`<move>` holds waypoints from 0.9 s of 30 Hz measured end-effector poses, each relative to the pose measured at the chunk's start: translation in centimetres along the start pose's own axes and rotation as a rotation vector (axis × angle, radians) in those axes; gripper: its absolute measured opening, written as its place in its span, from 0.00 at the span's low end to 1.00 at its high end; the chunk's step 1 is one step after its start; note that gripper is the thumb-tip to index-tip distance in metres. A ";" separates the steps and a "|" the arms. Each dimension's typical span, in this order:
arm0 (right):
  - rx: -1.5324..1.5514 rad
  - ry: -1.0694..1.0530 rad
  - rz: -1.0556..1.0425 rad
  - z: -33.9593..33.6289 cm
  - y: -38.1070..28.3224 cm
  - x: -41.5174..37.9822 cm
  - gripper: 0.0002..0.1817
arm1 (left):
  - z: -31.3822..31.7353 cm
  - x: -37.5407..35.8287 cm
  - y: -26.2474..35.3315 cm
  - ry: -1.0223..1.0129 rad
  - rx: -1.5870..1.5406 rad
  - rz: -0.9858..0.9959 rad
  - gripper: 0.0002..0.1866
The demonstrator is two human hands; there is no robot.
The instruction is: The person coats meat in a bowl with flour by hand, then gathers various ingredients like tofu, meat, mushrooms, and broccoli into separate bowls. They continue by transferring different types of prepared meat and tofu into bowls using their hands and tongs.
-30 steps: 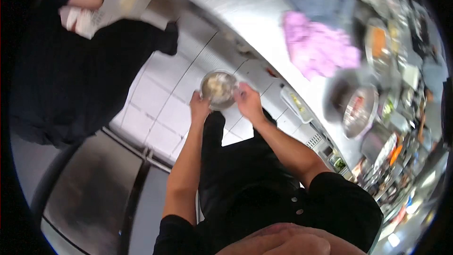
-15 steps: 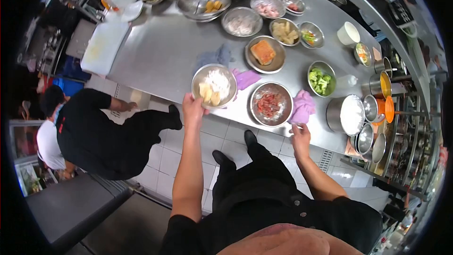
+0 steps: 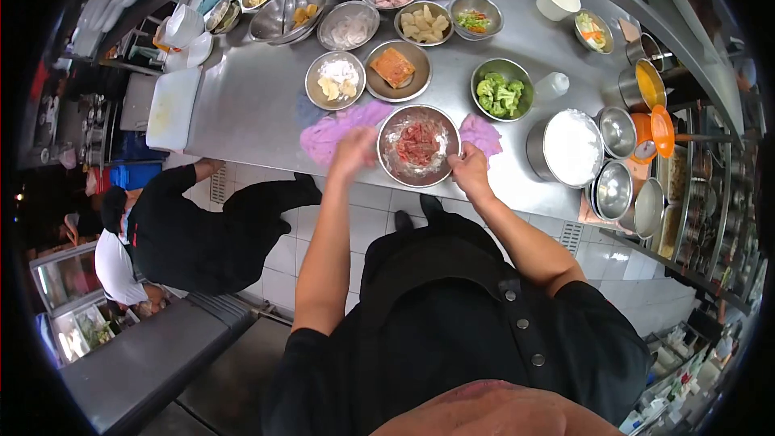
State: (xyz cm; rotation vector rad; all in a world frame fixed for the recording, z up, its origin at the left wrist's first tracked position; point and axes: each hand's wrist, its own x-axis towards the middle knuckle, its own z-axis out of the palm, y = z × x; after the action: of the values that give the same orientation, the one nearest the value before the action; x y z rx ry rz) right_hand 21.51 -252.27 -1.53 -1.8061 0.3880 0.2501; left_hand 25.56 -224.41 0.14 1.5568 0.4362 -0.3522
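Note:
A metal bowl [image 3: 387, 163] with red meat strips [image 3: 416, 144] and white powder stands near the counter's front edge. Its right rim is pinched in my right hand [image 3: 471, 171]. My left hand [image 3: 353, 149] is smeared by motion beside the bowl's left rim, over a spread purple cloth [image 3: 323, 136]; its fingers cannot be made out. Another bunched purple cloth [image 3: 482, 136] lies right of the bowl. Just behind are a bowl of white powder and pale yellow pieces [image 3: 336, 81] and a bowl holding an orange-brown block [image 3: 393, 69].
Broccoli fills a bowl [image 3: 501, 90] at right, beside a squeeze bottle [image 3: 554, 85]. Near the right end stand a large pot of white powder [image 3: 570, 148] and several stacked bowls [image 3: 612, 190]. A white cutting board [image 3: 173, 109] lies at left. Another person [image 3: 194, 226] bends at lower left.
My left hand has put the powder bowl down further back, beside the orange-brown block, and moved to the meat bowl's left. My right hand has gripped that bowl's rim.

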 end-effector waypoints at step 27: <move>-0.782 0.306 -0.484 -34.0 6.0 7.1 0.11 | 58.0 0.2 18.9 -0.566 0.171 0.067 0.15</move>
State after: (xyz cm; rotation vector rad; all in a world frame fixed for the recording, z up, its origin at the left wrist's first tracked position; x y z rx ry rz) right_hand 24.68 -287.34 -0.44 -2.6525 0.0382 -0.2605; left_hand 37.45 -282.51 14.58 1.5506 -0.0899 -0.7663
